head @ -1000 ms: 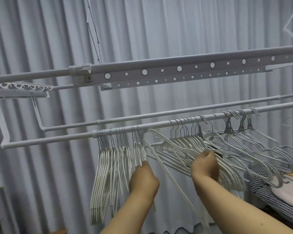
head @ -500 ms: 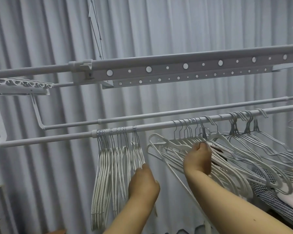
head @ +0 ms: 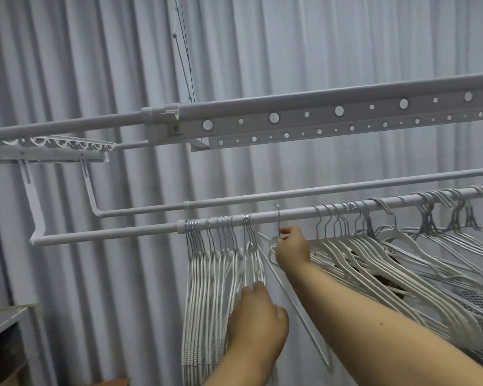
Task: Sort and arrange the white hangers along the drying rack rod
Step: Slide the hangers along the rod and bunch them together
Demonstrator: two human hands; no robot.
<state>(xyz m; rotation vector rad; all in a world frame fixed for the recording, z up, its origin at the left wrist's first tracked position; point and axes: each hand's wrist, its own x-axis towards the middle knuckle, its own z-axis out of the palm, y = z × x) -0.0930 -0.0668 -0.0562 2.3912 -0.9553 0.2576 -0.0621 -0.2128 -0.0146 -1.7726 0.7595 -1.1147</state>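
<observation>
Rod [head: 117, 235] is running left to right, rising slightly. A tidy bunch [head: 215, 288] of white hangers is hanging straight down from it, left of middle. Left hand [head: 255, 327] is reaching into the bunch's lower right edge, fingers curled round a few hangers. Right hand [head: 292, 250] is pinching one hanger [head: 296, 307] by its hook neck just under the rod. Loose hangers [head: 396, 263] are lying slanted along the rod further right.
</observation>
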